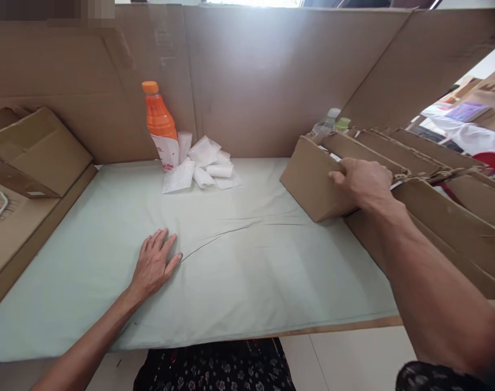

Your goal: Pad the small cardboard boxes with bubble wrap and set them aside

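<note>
My left hand (pixel 154 264) lies flat, palm down with fingers slightly spread, on the pale green cloth (pixel 239 271) that covers the table. It holds nothing. My right hand (pixel 363 182) reaches to the right and grips the top edge of a tilted cardboard box (pixel 308 182), the nearest of a row of cardboard pieces (pixel 426 163). The thumb rests on the box's front face. An orange bottle (pixel 160 125) with an orange cap stands upright at the back, next to a pile of white foam packets (pixel 202 165).
Tall cardboard walls (pixel 263 81) enclose the table at the back and sides. A folded cardboard box (pixel 35 152) lies at the left over flat cardboard. Two small bottles (pixel 332 122) peek out behind the right box. The table's front edge runs just above my lap.
</note>
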A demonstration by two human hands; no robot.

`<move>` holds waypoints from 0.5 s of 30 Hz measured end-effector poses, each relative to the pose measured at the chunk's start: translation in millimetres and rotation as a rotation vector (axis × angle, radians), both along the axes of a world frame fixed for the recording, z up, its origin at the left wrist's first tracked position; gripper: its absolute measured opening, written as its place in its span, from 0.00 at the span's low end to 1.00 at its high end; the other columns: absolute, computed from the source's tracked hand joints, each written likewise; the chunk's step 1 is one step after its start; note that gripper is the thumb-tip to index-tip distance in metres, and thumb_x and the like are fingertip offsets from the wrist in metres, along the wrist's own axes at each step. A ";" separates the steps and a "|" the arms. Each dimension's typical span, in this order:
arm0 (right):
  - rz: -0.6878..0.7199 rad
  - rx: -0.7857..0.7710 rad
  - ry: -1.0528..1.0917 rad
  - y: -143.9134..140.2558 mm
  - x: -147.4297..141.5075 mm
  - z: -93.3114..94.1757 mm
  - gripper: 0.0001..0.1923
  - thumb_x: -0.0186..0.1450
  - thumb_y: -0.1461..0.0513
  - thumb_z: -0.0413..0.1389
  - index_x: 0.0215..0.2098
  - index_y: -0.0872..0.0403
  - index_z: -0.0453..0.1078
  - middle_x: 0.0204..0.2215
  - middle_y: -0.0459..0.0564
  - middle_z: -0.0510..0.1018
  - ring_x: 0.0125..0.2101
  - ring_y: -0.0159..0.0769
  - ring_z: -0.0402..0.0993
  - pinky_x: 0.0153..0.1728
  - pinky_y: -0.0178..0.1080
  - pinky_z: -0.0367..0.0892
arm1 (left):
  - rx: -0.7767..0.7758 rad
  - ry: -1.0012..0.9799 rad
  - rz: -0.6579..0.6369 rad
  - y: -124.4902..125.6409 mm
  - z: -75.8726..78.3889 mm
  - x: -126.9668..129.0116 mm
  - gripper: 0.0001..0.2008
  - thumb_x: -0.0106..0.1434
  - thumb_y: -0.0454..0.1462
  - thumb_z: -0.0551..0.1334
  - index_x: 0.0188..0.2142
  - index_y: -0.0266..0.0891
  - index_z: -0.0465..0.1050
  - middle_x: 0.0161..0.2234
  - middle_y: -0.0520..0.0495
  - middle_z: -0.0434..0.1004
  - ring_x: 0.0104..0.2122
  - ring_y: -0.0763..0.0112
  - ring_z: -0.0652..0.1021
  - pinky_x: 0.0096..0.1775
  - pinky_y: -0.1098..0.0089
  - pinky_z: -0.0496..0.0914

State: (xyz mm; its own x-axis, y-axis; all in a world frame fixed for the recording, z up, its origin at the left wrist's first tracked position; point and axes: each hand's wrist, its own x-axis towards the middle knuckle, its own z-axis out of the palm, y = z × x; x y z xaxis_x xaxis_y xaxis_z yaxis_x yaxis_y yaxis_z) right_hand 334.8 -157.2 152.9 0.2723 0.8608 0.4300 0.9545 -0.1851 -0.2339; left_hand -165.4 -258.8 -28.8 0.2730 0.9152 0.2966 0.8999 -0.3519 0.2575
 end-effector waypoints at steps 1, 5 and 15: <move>0.023 -0.019 0.000 -6.1 -6.0 -2.3 0.19 0.61 0.52 0.64 0.21 0.55 0.69 0.32 0.59 0.81 0.49 0.56 0.77 0.45 0.56 0.63 | -0.001 -0.035 -0.002 0.4 0.7 -1.0 0.27 0.69 0.50 0.54 0.61 0.39 0.68 0.63 0.32 0.68 0.65 0.43 0.66 0.63 0.41 0.59; 0.227 -0.053 -0.093 -47.4 -58.7 -4.8 0.14 0.64 0.52 0.63 0.27 0.53 0.73 0.25 0.53 0.78 0.38 0.51 0.79 0.43 0.53 0.66 | -0.045 -0.242 0.039 -2.8 5.1 -3.5 0.33 0.65 0.53 0.59 0.64 0.39 0.64 0.63 0.33 0.68 0.63 0.44 0.68 0.63 0.42 0.62; 0.574 0.251 0.438 -150.3 -111.9 -12.1 0.09 0.68 0.52 0.57 0.44 0.41 0.76 0.44 0.48 0.83 0.47 0.46 0.79 0.52 0.54 0.71 | -0.230 -0.692 0.063 -46.8 15.6 19.8 0.45 0.57 0.55 0.69 0.67 0.42 0.56 0.63 0.32 0.65 0.63 0.43 0.68 0.62 0.43 0.65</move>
State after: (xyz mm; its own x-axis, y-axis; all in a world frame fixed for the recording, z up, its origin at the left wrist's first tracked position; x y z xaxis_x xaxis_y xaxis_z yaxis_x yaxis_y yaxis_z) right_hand 223.0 -307.6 140.8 0.0025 0.8092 0.5875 0.6954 0.4208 -0.5825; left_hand -145.6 -305.6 -13.2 0.0374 0.9830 0.1800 0.5213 -0.1728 0.8357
